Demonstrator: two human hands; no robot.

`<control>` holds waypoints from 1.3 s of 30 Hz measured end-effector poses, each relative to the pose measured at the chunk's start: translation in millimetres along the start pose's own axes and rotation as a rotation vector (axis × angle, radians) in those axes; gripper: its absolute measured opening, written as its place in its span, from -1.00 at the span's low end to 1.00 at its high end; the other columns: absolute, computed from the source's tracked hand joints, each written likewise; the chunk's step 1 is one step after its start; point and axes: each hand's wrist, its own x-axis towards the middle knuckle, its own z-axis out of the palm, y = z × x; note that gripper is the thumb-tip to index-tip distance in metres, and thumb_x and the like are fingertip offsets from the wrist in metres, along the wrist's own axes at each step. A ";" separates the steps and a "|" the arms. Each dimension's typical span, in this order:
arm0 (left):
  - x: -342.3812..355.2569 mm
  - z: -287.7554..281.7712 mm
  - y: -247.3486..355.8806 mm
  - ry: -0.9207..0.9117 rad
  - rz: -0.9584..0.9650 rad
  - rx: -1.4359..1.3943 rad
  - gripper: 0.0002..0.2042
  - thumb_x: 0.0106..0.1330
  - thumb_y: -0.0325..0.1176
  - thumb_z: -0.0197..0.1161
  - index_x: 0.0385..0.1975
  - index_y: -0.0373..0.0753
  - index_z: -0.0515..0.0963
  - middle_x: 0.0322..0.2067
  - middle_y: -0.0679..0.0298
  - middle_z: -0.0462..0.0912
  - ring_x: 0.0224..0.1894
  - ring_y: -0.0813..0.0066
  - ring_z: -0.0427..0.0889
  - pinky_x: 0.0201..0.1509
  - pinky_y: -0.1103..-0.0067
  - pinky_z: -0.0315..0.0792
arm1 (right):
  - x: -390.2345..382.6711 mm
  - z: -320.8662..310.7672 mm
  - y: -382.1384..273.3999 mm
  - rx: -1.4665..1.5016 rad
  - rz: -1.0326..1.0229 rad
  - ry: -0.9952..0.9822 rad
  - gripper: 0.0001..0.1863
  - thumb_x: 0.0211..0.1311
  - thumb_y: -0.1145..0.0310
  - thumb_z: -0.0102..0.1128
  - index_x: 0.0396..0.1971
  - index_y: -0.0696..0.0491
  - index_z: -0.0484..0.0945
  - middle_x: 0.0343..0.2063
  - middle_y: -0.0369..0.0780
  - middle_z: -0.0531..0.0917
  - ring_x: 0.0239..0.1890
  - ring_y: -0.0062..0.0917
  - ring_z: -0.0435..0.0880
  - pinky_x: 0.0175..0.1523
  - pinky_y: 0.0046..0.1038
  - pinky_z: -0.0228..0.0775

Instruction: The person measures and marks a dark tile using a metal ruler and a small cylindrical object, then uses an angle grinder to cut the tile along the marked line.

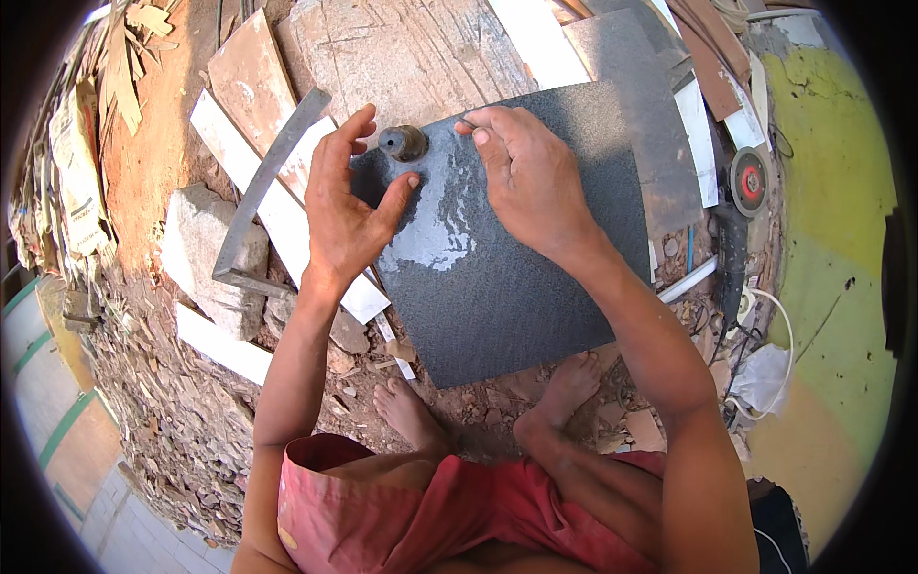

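Note:
A dark grey, speckled slab lies in front of me, with a wet, shiny grey patch spread over its upper left part. On that patch, near the slab's far edge, rests a short, dark, round metal piece with a hole in its end. My left hand is open beside this piece, thumb and fingers apart and nothing between them. To the right of the piece, above the slab, my right hand is closed in a pinch. Something small and thin seems to show at its fingertips, too small to name.
An angle grinder with a red-centred disc lies at the right, near a white cable. At the left, a metal square leans by a pale rock. White strips, boards and rubble surround the slab. My bare feet are at its near edge.

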 end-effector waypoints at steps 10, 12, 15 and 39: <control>12.2 13.6 -9.8 -0.086 0.023 -0.008 -0.43 -0.02 -0.49 0.50 0.08 -0.24 0.50 -0.12 0.13 0.63 -0.11 0.26 0.60 0.00 0.45 0.49 | 18.0 19.1 14.4 -0.210 -0.164 0.013 -0.88 0.29 0.40 0.09 -0.30 0.15 0.45 -0.39 -0.09 0.60 -0.37 -0.24 0.68 -0.32 -0.29 0.57; 12.4 12.8 -10.0 -0.094 0.041 0.004 -0.48 -0.01 -0.49 0.49 0.03 -0.25 0.53 -0.15 0.13 0.63 -0.13 0.26 0.60 -0.02 0.46 0.49 | 19.6 20.3 14.1 -0.229 -0.204 0.005 -0.88 0.28 0.40 0.11 -0.33 0.14 0.46 -0.42 -0.11 0.60 -0.37 -0.28 0.69 -0.38 -0.32 0.57; 10.2 12.4 -12.1 -0.105 -0.013 -0.003 -0.55 0.00 -0.48 0.49 -0.03 -0.25 0.57 -0.20 0.14 0.63 -0.16 0.27 0.60 -0.05 0.46 0.48 | 22.5 23.9 16.3 -0.238 -0.257 0.000 -0.88 0.25 0.39 0.15 -0.35 0.12 0.48 -0.47 -0.15 0.61 -0.41 -0.34 0.70 -0.45 -0.35 0.56; 6.0 18.8 -17.6 -0.073 -0.077 -0.041 -0.56 0.05 -0.43 0.49 -0.02 -0.19 0.59 -0.26 0.12 0.62 -0.18 0.28 0.62 -0.07 0.48 0.50 | 24.2 40.3 18.1 -0.342 -0.273 0.002 -0.85 0.24 0.36 0.16 -0.38 0.12 0.44 -0.62 -0.11 0.63 -0.62 -0.32 0.69 -0.59 -0.32 0.49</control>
